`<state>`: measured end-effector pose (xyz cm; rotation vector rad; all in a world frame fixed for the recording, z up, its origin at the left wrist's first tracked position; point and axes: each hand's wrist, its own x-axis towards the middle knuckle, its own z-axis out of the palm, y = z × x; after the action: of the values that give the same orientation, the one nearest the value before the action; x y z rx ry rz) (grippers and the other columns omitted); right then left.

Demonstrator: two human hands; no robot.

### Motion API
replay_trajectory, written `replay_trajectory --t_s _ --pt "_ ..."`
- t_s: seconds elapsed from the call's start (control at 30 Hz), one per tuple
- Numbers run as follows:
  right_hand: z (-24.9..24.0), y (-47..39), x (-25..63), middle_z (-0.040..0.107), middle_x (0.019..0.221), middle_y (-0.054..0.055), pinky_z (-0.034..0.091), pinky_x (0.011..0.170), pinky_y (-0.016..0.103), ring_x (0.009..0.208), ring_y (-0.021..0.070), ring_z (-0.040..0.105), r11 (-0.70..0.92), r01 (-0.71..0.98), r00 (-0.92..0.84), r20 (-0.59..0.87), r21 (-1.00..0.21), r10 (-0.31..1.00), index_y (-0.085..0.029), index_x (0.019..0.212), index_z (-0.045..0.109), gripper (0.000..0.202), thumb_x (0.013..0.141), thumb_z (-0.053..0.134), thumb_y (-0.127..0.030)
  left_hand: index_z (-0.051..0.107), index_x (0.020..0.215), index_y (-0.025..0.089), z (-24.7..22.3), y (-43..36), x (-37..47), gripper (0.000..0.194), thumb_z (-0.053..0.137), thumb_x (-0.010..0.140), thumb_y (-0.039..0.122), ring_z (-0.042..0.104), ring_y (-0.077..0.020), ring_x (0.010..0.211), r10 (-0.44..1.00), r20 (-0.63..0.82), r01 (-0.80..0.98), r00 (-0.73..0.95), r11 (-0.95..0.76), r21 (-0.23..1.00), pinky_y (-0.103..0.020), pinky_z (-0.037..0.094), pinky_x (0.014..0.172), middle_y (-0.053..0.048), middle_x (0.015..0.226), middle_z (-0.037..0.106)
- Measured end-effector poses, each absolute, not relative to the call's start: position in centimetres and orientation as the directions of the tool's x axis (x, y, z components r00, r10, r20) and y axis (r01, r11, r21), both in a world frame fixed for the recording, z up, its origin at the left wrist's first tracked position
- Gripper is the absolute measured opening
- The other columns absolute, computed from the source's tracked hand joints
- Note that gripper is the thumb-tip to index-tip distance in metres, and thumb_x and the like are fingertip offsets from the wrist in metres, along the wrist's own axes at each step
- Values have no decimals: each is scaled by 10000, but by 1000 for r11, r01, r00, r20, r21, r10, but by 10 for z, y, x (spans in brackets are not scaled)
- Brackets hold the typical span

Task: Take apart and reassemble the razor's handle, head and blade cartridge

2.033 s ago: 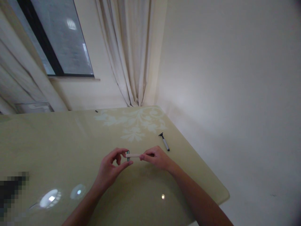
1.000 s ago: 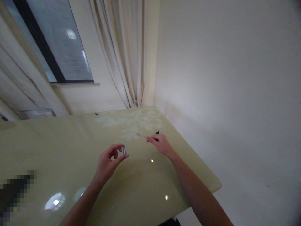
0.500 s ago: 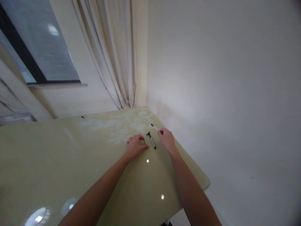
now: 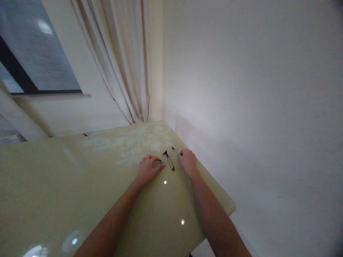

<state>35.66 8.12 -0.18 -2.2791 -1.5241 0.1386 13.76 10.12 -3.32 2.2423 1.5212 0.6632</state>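
A razor (image 4: 169,162) with a black head and a grey-and-black handle lies on the pale green table between my hands. Just left of it, my left hand (image 4: 149,167) pinches a small dark piece with a silvery face (image 4: 162,163) between thumb and fingertips, at the tabletop. To the razor's right, my right hand (image 4: 188,160) is closed around a thin white stick with a dark head, which looks like a toothbrush (image 4: 174,149). Its dark end points up and left, past the razor's head. The rest of its handle is hidden in my fist.
The glossy table (image 4: 107,185) runs along a plain wall (image 4: 241,107) on the right. A small dark object (image 4: 85,135) lies near the far edge. Behind the table hang beige curtains (image 4: 125,64) beside a window (image 4: 53,60).
My right hand has lowered slightly, bringing the toothbrush's dark head closer to the table. The small piece in my left hand now shows its silvery face. The view has shifted a little right.
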Motion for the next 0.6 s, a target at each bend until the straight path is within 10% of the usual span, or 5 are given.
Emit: replay_trajectory --t_s 0.6 --pt "-9 84 359 778 1048 94 488 760 290 969 238 717 -350 847 428 125 -400 895 -217 994 772 175 958 608 -265 762 1240 194 -38 101 125 378 705 896 341 664 -284 1109 898 256 713 357 -439 547 -399 499 1006 -120 1156 720"
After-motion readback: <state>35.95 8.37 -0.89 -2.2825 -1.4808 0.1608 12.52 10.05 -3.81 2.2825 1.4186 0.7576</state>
